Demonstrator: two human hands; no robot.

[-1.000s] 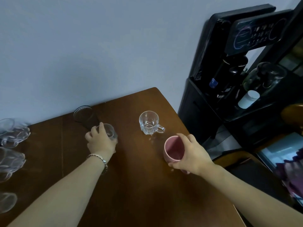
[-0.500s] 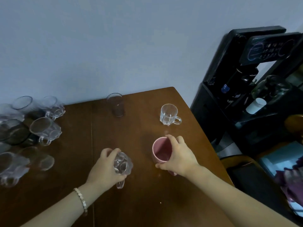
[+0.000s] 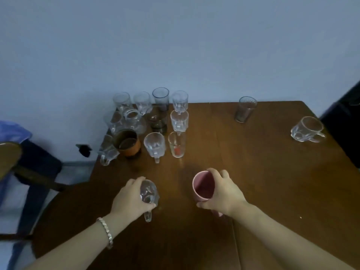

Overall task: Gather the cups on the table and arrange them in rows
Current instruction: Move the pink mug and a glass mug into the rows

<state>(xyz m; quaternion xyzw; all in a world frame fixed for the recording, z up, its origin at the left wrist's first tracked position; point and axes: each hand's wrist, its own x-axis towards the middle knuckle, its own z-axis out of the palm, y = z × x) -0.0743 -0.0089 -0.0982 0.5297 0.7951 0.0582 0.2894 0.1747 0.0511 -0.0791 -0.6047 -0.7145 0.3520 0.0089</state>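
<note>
My left hand (image 3: 132,199) grips a clear glass mug (image 3: 149,193), tilted, its handle pointing toward me. My right hand (image 3: 224,193) holds a pink cup (image 3: 202,189) by its right side, just above the brown wooden table (image 3: 253,182). Several glass cups stand in rows at the table's far left, among them an orange-banded glass (image 3: 127,143), a clear mug (image 3: 154,146) and a glass with a red mark (image 3: 176,144). A dark tumbler (image 3: 245,109) stands alone at the far edge. A clear mug (image 3: 306,129) sits at the far right.
A blue-grey wall runs behind the table. A chair with dark cloth (image 3: 33,164) stands to the left, beside the table's left edge. A black appliance (image 3: 346,117) borders the table's far right corner.
The view has swung left, bringing the rows of cups into sight. Both hands carried the glass mug and the pink cup leftward and toward me, away from the tumbler and lone mug.
</note>
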